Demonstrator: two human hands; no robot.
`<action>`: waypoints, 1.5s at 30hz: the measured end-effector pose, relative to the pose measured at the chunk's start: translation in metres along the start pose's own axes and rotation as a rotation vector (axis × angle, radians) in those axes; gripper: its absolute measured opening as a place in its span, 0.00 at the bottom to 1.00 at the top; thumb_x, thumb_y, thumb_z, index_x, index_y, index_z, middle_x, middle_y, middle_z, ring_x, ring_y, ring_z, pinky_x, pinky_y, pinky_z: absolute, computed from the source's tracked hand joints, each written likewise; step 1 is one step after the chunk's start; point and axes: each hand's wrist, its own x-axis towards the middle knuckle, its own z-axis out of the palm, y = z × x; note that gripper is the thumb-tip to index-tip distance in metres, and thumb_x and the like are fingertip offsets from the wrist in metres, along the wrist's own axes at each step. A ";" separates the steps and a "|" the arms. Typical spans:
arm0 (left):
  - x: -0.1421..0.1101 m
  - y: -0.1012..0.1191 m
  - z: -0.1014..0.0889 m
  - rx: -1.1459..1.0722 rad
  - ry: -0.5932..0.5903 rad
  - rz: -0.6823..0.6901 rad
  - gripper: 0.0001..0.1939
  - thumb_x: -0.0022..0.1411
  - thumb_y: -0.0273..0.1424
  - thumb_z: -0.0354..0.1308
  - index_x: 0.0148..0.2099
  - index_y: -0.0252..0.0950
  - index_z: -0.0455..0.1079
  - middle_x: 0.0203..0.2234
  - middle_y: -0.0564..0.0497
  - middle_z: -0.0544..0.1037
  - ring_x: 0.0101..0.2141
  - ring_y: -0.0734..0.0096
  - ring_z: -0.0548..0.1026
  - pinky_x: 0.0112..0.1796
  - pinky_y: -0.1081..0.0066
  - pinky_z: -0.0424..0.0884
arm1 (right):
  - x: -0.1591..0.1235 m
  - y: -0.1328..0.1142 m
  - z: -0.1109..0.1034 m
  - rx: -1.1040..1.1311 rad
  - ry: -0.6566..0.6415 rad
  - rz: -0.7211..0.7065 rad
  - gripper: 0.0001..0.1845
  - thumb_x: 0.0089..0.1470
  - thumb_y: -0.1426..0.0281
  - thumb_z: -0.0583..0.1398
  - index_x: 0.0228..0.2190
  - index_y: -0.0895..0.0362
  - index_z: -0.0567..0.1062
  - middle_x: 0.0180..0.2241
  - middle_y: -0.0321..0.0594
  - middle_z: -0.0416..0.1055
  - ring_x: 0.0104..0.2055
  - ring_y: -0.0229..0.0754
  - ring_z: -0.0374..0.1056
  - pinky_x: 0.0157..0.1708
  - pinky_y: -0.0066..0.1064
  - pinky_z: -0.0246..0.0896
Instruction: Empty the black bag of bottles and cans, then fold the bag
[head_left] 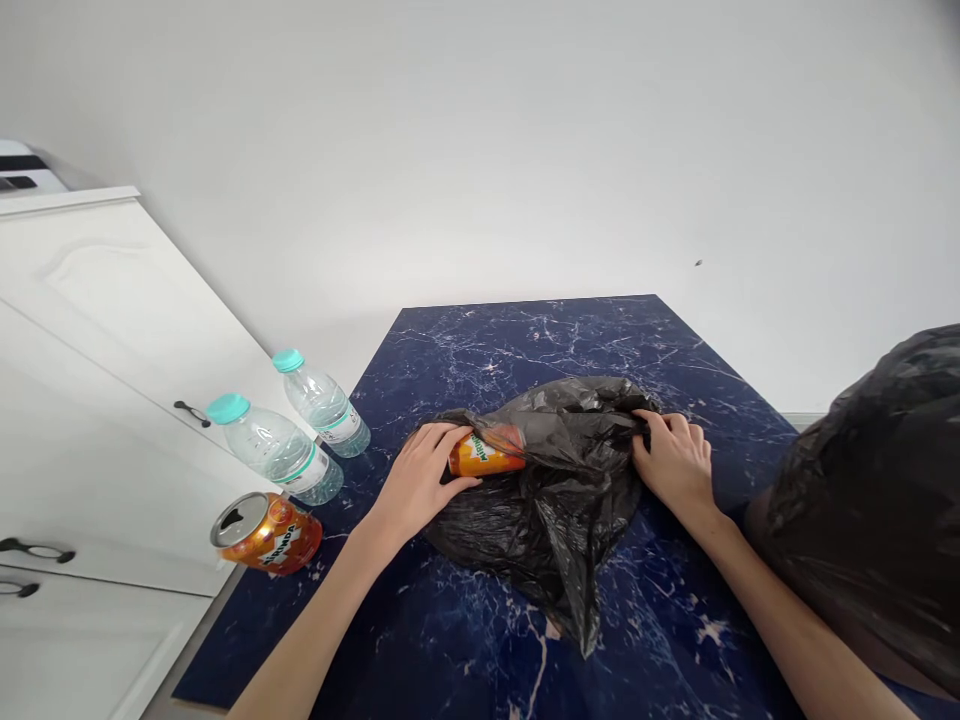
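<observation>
An orange Mirinda soda can lies on its side at the mouth of a crumpled black plastic bag; its right end is covered by the thin film. My left hand grips the can's left end, fingers above and thumb below. At the bag's right edge, my right hand pinches the film between thumb and fingers. A second Mirinda can, opened, stands to the left of my left forearm.
Two clear water bottles with turquoise caps, a nearer bottle and a farther bottle, stand along the left edge of the blue marbled table. White cabinets adjoin that side. A bin lined with black plastic rises at right.
</observation>
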 end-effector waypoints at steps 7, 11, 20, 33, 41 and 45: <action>-0.066 0.022 -0.063 -0.099 0.127 -0.197 0.30 0.68 0.48 0.69 0.68 0.53 0.66 0.62 0.52 0.78 0.59 0.53 0.79 0.58 0.55 0.77 | 0.003 0.004 -0.002 -0.039 -0.005 0.051 0.23 0.70 0.65 0.52 0.60 0.55 0.76 0.52 0.52 0.72 0.54 0.58 0.65 0.50 0.44 0.58; -0.092 0.016 -0.103 0.115 0.264 -0.355 0.33 0.66 0.57 0.65 0.67 0.53 0.67 0.60 0.50 0.80 0.56 0.45 0.81 0.51 0.52 0.80 | 0.002 0.004 -0.002 -0.045 -0.017 0.052 0.24 0.71 0.64 0.51 0.61 0.55 0.75 0.53 0.52 0.71 0.55 0.60 0.64 0.51 0.45 0.59; -0.091 -0.013 -0.108 0.337 0.166 -0.223 0.33 0.76 0.56 0.46 0.72 0.45 0.59 0.60 0.40 0.78 0.59 0.40 0.78 0.52 0.46 0.78 | -0.001 0.002 -0.006 -0.066 -0.034 0.051 0.26 0.70 0.63 0.51 0.62 0.56 0.75 0.54 0.53 0.71 0.56 0.60 0.65 0.52 0.46 0.60; -0.081 -0.017 -0.104 0.484 0.084 -0.351 0.33 0.73 0.47 0.52 0.74 0.39 0.58 0.57 0.36 0.81 0.49 0.39 0.83 0.41 0.51 0.80 | -0.001 0.001 -0.009 -0.042 -0.057 0.052 0.27 0.70 0.63 0.50 0.62 0.57 0.75 0.54 0.53 0.70 0.56 0.61 0.63 0.53 0.47 0.60; -0.085 -0.010 -0.100 0.467 0.084 -0.383 0.32 0.74 0.45 0.53 0.74 0.41 0.56 0.61 0.38 0.78 0.46 0.40 0.84 0.37 0.51 0.80 | 0.001 -0.007 -0.022 0.255 0.130 0.057 0.23 0.64 0.65 0.52 0.56 0.55 0.75 0.54 0.55 0.64 0.60 0.61 0.61 0.57 0.50 0.60; -0.091 -0.008 -0.097 0.458 0.079 -0.376 0.31 0.74 0.44 0.52 0.74 0.42 0.55 0.62 0.39 0.77 0.46 0.40 0.84 0.38 0.51 0.81 | -0.004 -0.032 -0.057 0.446 0.244 -0.033 0.21 0.66 0.66 0.51 0.55 0.55 0.74 0.56 0.56 0.66 0.65 0.59 0.62 0.54 0.46 0.66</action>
